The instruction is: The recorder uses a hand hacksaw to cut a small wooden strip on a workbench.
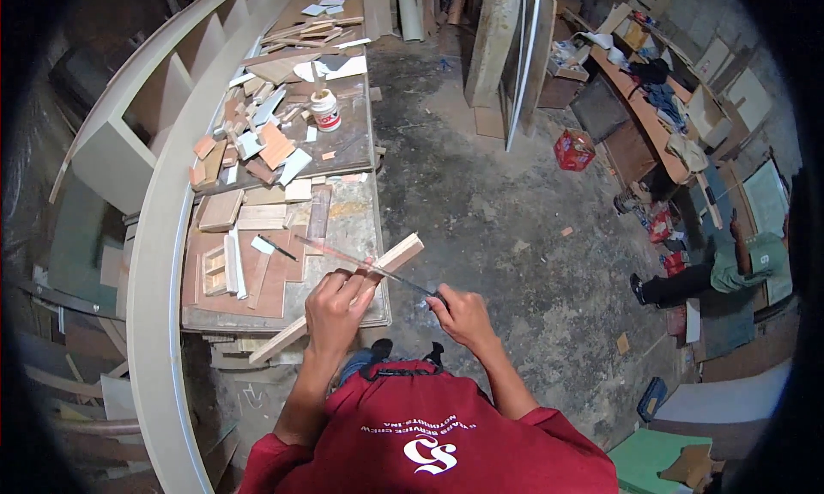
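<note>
My left hand is closed round a pale wooden strip, which slants from lower left to upper right past the worktable's near right corner. In my right hand is the handle end of a saw with a long, thin blade. The blade lies across the strip just beyond my left fingers, its far end over the table; it is partly blurred. On the table to the left are a small open wooden box frame, a black pen and a flat brown board.
Many wood offcuts cover the worktable, with a white glue tub holding a brush. A long pale shelf unit runs along its left. Far right, a person in green is by a cluttered bench. A red container stands on the concrete floor.
</note>
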`<state>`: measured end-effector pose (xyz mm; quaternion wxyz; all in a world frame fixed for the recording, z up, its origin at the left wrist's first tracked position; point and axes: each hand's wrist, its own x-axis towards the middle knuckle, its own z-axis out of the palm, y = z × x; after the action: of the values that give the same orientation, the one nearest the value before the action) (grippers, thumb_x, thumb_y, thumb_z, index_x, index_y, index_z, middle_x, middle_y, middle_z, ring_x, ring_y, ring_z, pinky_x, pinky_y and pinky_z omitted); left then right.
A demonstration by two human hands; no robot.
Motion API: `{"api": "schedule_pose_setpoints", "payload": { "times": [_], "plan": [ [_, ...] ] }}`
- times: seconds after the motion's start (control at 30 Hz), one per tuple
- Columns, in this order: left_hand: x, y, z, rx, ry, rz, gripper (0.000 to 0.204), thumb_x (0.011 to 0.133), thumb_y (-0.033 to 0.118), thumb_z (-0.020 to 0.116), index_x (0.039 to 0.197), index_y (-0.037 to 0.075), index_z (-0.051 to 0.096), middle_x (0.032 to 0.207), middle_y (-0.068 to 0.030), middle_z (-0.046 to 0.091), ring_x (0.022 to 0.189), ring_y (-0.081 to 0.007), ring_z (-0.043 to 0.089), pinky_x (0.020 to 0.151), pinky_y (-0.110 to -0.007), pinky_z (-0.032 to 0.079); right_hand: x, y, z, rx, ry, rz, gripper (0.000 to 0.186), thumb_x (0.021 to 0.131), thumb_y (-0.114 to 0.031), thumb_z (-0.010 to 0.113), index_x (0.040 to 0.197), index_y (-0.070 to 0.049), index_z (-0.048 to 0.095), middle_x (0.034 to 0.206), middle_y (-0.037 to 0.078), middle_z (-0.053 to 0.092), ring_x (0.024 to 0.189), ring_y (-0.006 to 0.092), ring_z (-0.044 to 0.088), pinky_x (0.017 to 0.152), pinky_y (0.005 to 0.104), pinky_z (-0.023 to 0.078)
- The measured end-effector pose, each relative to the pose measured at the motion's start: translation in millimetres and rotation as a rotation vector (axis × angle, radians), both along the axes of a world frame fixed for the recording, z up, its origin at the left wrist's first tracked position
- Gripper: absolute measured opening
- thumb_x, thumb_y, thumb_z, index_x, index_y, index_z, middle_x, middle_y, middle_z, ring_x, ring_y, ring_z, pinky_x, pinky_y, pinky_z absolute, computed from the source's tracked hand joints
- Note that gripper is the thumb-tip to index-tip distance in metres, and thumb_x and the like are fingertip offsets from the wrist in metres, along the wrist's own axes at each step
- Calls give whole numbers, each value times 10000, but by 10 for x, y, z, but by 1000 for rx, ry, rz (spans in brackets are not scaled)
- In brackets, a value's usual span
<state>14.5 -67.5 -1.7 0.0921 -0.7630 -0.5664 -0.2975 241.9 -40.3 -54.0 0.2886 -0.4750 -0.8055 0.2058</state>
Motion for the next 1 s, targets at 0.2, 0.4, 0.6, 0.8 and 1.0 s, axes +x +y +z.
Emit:
{"api": "schedule_pose_setpoints", "payload": {
  "times": [0.2,0.4,0.6,0.8,1.0],
  "plan": [
    [-47,-141,-65,-194,-279,120,363,739,123,689,1096,77,645,738,-96,549,668,-265,576,587,-366,460,-138,-40,-85,-119,232,29,319,905,-335,527,806,-32,525,568,199,551,580,418,562,515,491,422],
    [-133,-172,-139,-136,-290,66,316,744,75,689,1055,34,653,812,-125,619,678,-250,591,589,-343,470,-356,-114,-54,-124,68,132,322,910,-346,516,805,-42,537,586,200,565,566,411,569,516,493,436],
    [-161,-158,-162,-192,-391,98,316,772,103,655,1086,66,651,842,-149,619,725,-319,605,616,-381,482,-450,-75,4,-125,27,130,361,910,-383,505,796,-43,553,564,196,560,548,407,567,513,496,441],
    [-181,-158,-129,-176,-376,106,299,776,108,654,1070,50,655,763,-136,575,669,-311,573,585,-383,452,-422,-4,71,-121,-30,96,384,910,-396,501,794,-34,557,584,197,573,557,404,572,512,497,439],
    [-229,-112,-127,-223,-387,99,329,777,118,660,1099,52,643,751,-124,548,663,-294,562,579,-381,441,-452,-12,11,-117,-44,80,390,918,-397,487,802,-32,558,584,199,571,575,408,575,521,503,439]
  ]
}}
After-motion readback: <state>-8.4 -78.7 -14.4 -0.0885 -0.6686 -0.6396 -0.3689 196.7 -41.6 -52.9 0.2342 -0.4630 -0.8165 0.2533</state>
